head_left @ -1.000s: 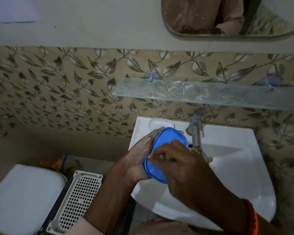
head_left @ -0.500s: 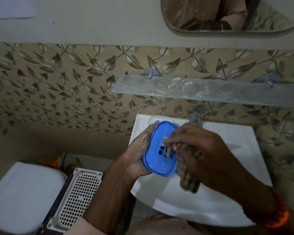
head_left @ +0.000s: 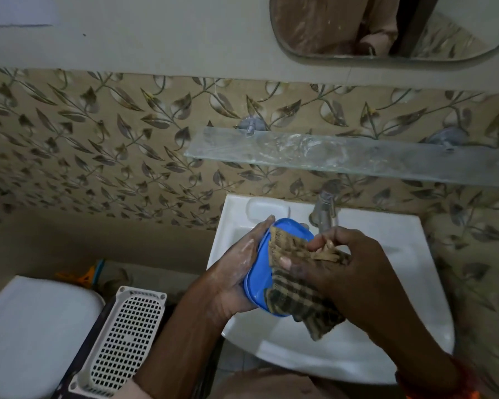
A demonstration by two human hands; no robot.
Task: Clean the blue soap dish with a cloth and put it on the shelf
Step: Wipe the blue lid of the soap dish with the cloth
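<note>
Blue soap dish point(head_left: 258, 280) gripped in left hand point(head_left: 236, 279); right hand point(head_left: 349, 272) fingers clamp checked cloth point(head_left: 297, 286) against it

Soap dish point(head_left: 260, 280) over sink point(head_left: 386, 355), cloth point(head_left: 297, 295) on dish, tap point(head_left: 326, 210) behind, shelf point(head_left: 357, 156) above, basket point(head_left: 121, 341) left of sink.

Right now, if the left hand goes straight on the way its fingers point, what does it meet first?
Probably the tiled wall behind the sink. The left hand, holding the blue soap dish, points up-left past the sink's back corner; depth is unclear.

blue soap dish point(head_left: 259, 279) tilted over sink | checked cloth point(head_left: 298, 295) draped across, seemingly damp
</note>
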